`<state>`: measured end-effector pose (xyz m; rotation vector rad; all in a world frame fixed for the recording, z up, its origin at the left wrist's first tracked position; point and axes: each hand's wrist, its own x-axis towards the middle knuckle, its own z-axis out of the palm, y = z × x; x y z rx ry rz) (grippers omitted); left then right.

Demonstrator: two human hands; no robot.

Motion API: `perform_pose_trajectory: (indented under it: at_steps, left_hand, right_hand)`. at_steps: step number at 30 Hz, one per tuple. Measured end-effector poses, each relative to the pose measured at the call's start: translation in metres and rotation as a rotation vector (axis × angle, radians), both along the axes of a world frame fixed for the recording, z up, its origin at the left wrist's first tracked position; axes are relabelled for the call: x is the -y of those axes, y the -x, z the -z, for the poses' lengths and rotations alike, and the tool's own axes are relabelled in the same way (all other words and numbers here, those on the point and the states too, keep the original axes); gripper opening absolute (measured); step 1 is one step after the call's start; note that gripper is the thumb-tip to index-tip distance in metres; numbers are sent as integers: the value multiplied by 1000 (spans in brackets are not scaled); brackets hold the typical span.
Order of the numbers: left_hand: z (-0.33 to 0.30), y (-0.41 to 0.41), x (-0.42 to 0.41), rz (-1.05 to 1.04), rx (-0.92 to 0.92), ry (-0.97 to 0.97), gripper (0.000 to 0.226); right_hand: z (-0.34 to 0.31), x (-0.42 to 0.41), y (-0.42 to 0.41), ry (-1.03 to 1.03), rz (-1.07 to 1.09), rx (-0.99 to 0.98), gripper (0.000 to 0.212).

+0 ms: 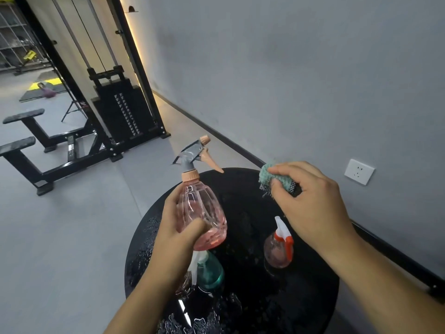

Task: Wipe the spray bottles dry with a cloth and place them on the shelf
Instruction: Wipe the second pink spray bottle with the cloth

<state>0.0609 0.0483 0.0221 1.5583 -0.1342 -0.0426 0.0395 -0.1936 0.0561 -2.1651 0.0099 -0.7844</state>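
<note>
Left hand point(179, 227) gripping pink spray bottle point(201, 213), right hand point(310, 203) pinching seemingly green cloth point(272, 175)

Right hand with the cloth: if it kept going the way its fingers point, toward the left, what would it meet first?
Probably the pink spray bottle held up by the left hand. The right hand, pinching the green cloth, points roughly at its upper body. Depth is unclear from one view, so it might pass behind.

round black bench point(313, 297), wet with droplets, small clear bottle with red-white sprayer point(279, 249) standing right, teal bottle point(210, 271) near front left
</note>
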Motion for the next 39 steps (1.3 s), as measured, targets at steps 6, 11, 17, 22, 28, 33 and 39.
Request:
perform_pose_trajectory:
  at_steps: [6, 11, 17, 22, 28, 33, 39]
  left_hand:
    - [-1, 0, 6, 52, -209, 263, 74]
    - [-1, 2, 7, 63, -212, 217, 95]
    - [-5, 3, 6, 160, -226, 261, 67]
    - [-7, 4, 7, 122, -253, 328, 55]
    - [-7, 4, 4, 112, -334, 411, 56]
    - [-7, 3, 1, 139, -331, 350, 62]
    - [-5, 4, 6, 170, -307, 284, 50]
  right_hand:
    - [2, -3, 0, -1, -31, -18, 25]
    - [4, -3, -1, 1, -39, -11, 25]
    - [3, -3, 0, -10, -46, 6, 24]
    - [2, -2, 0, -16, -48, 9, 24]
    - [3, -2, 0, -13, -51, -1, 24]
    - [2, -3, 1, -18, -48, 1, 24]
    - [2, -3, 1, -22, -53, -5, 24]
